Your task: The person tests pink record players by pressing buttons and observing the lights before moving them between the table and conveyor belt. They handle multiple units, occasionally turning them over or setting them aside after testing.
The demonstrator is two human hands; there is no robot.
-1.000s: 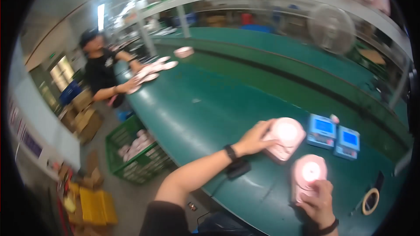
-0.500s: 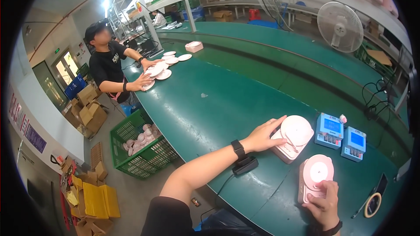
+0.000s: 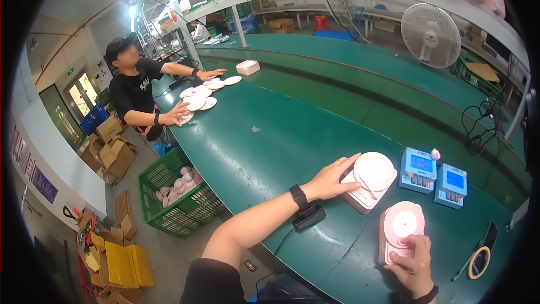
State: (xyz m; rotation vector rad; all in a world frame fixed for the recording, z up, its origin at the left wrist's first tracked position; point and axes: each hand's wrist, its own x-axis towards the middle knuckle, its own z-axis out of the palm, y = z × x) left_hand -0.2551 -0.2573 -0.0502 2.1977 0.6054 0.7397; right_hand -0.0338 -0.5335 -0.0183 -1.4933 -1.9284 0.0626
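Two pink devices (image 3: 376, 170) stood on the green table (image 3: 264, 152). I saw the left hand (image 3: 329, 182) touching the farther device, its fingers spread apart. The right hand (image 3: 414, 262) had fingers bent over the nearer device (image 3: 404, 219); whether clamped, I could not tell. Two blue boxes (image 3: 417, 169) with screens stood near them.

green bench (image 3: 270, 141), two pink devices (image 3: 373, 175), two blue meters (image 3: 419, 168)

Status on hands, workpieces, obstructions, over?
Left hand holding farther pink turntable-shaped device. Right hand holding nearer pink turntable-shaped device, near end. Two blue screened boxes close by; neither hand blocked.
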